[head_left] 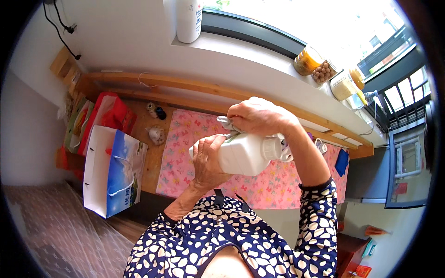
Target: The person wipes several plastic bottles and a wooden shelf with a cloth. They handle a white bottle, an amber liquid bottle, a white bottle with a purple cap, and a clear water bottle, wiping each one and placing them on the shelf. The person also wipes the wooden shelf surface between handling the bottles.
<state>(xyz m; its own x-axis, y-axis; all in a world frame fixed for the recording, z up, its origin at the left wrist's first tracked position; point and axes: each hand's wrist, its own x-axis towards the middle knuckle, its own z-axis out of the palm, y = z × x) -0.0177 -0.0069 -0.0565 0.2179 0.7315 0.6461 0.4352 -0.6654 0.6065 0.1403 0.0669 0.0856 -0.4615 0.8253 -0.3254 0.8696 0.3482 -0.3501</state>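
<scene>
- Far left on the wooden counter (149,172): a glossy blue-and-white paper bag (113,173) with cord handles, standing upright at the front edge. Behind it is a red bag (109,113), softer and a bit crumpled.
- Just right of those, on bare wood: two small thread spools (155,110), one pale and one dark, and a little scrunched-up lump I can't identify.
- The pink cloth (185,157) with a butterfly print covers the middle of the counter, thin and flat like a placemat.
- The left hand (207,160) is wrapped firmly around the base end of the white plastic bottle (248,153), fingers closed on it. The bottle is squarish, smooth and matte, held sideways in the air above the pink cloth, with its ribbed cap pointing right.
- The right hand (259,116) sits on top of the bottle, fingers clenched on a pale grey rag (229,125) pressed against its upper side. It looks like a wipe-down in progress. I'd guess it's partway through: the top is under the rag, the cap end doesn't look touched, and I can't tell which bits are already clean.
- Both sleeves are navy with white spots.
- Up on the white windowsill (259,60): a tall white bottle to the left, then clear storage jars (320,67) on the right holding something amber, round brown things and pale grains.
</scene>
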